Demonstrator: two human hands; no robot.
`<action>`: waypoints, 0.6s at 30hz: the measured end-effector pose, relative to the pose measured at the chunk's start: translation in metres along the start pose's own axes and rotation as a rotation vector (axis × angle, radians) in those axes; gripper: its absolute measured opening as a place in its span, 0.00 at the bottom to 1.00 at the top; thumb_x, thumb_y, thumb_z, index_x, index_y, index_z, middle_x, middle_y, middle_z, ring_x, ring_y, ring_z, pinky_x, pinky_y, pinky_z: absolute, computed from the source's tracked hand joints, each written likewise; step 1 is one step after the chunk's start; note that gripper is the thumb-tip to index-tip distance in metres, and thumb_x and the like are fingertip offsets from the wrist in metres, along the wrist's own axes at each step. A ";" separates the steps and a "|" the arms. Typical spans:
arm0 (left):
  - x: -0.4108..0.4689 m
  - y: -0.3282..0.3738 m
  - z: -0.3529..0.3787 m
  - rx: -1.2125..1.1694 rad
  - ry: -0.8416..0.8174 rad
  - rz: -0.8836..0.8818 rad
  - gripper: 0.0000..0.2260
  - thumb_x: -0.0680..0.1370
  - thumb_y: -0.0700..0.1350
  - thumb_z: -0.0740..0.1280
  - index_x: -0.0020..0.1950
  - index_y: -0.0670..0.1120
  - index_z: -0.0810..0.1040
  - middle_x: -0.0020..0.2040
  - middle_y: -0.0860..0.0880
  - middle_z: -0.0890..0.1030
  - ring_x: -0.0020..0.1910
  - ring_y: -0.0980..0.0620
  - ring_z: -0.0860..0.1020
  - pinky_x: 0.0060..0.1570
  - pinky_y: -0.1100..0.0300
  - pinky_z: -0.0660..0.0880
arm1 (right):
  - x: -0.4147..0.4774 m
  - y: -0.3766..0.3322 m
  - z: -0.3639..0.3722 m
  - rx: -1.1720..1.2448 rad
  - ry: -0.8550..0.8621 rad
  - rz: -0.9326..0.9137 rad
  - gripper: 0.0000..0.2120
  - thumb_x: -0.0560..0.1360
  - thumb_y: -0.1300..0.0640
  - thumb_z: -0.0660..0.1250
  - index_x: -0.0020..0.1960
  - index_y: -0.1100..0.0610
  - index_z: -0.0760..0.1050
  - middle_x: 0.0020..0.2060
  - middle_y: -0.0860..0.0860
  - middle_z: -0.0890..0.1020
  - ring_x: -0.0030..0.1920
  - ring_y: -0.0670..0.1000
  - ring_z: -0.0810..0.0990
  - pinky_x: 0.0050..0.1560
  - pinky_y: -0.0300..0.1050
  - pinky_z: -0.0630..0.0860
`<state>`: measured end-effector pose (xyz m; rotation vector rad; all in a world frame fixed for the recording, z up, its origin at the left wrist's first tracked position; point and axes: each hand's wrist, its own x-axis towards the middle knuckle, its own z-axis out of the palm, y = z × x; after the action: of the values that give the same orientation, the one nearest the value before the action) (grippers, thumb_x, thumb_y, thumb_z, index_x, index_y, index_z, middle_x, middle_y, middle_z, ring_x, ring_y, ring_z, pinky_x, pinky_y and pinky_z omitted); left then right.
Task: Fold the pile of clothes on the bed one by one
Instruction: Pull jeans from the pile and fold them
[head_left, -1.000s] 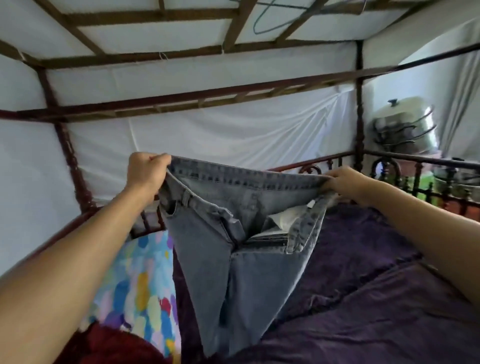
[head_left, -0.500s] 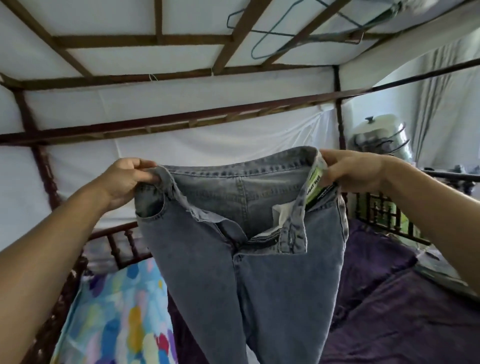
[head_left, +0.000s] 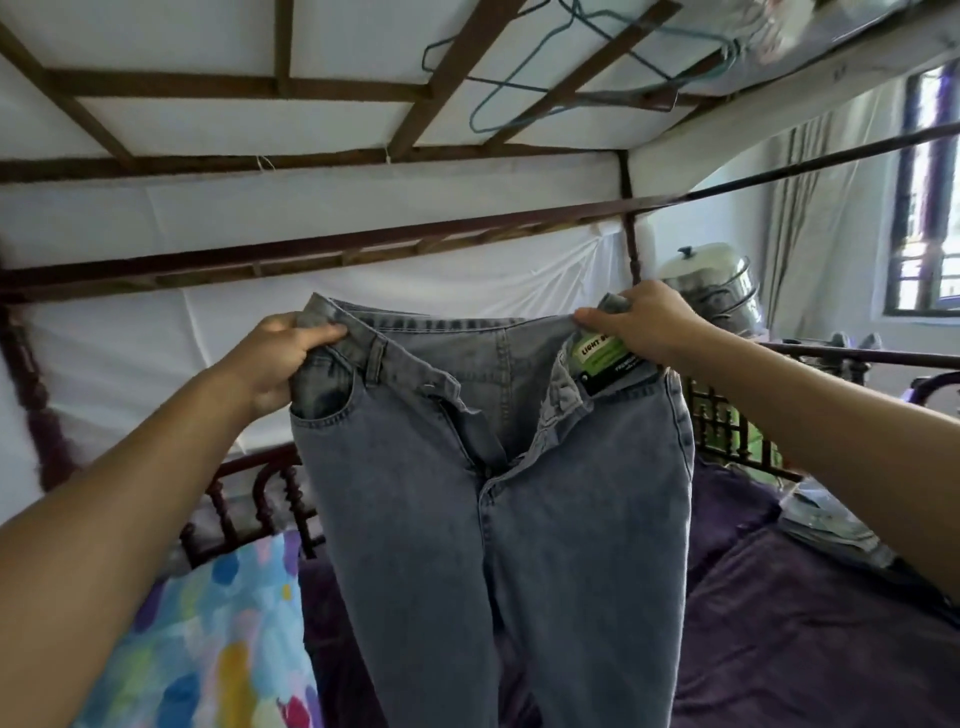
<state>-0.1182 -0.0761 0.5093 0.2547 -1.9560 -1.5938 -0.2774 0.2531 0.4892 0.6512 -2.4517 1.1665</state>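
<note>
A pair of grey-blue jeans (head_left: 519, 519) hangs in front of me above the bed, held up by the waistband with the fly open and a green label showing inside. My left hand (head_left: 275, 364) grips the left end of the waistband. My right hand (head_left: 644, 327) grips the right end, beside the label. The legs drop straight down and leave the frame at the bottom. The bed (head_left: 805, 649) under them has a dark purple cover.
A pillow with coloured blotches (head_left: 208, 639) lies at the lower left. A dark wooden bed frame (head_left: 249, 499) with a white canopy surrounds the bed. Folded cloth (head_left: 826, 525) lies at the right edge, steel pots (head_left: 711, 286) behind it. Wire hangers (head_left: 571, 73) hang overhead.
Both hands have lifted the jeans higher and spread the waistband wider. The view has tilted upward, showing more canopy and a window at the right.
</note>
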 end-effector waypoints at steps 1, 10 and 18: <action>0.001 0.002 0.000 0.054 0.052 0.047 0.03 0.76 0.38 0.69 0.49 0.42 0.78 0.49 0.41 0.82 0.40 0.50 0.84 0.39 0.58 0.80 | -0.001 -0.004 -0.003 0.094 -0.027 -0.005 0.24 0.71 0.38 0.70 0.44 0.61 0.80 0.35 0.53 0.82 0.35 0.52 0.81 0.39 0.46 0.78; 0.019 0.087 -0.014 0.584 0.458 0.535 0.17 0.74 0.48 0.72 0.59 0.42 0.74 0.55 0.41 0.78 0.50 0.48 0.74 0.49 0.56 0.70 | -0.017 -0.068 -0.059 0.668 -0.453 -0.121 0.14 0.76 0.49 0.68 0.53 0.60 0.76 0.39 0.54 0.85 0.40 0.53 0.85 0.37 0.43 0.80; 0.062 0.066 0.047 0.655 0.329 0.516 0.16 0.73 0.50 0.73 0.54 0.42 0.74 0.55 0.38 0.79 0.52 0.42 0.77 0.48 0.53 0.71 | -0.013 -0.014 -0.055 0.901 -0.650 0.076 0.10 0.74 0.56 0.67 0.47 0.64 0.76 0.42 0.58 0.84 0.42 0.55 0.85 0.41 0.46 0.82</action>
<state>-0.1800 -0.0513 0.5869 0.2239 -2.0028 -0.5253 -0.2526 0.2928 0.5244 1.3547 -2.3014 2.4291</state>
